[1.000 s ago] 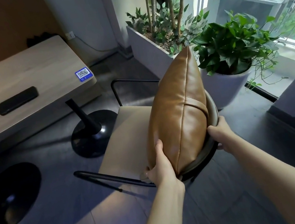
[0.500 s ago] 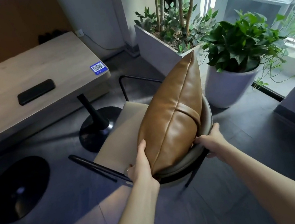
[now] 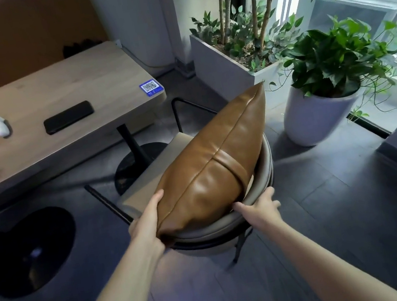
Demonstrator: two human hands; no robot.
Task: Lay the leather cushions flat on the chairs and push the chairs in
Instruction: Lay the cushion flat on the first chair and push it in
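On the chair (image 3: pixel 263 178), fingers (image 3: pixel 157 200) flank the cushion (image 3: pixel 211 169).

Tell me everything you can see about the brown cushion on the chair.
The cushion looks like smooth, shiny brown leather, plump, with a seam down its middle and a narrow strap across it. It is tilted, not flat: its lower edge sits at the curved backrest of the chair, its far corner points up toward the plants. The left hand grips its near corner; the right hand is at the backrest beside it.
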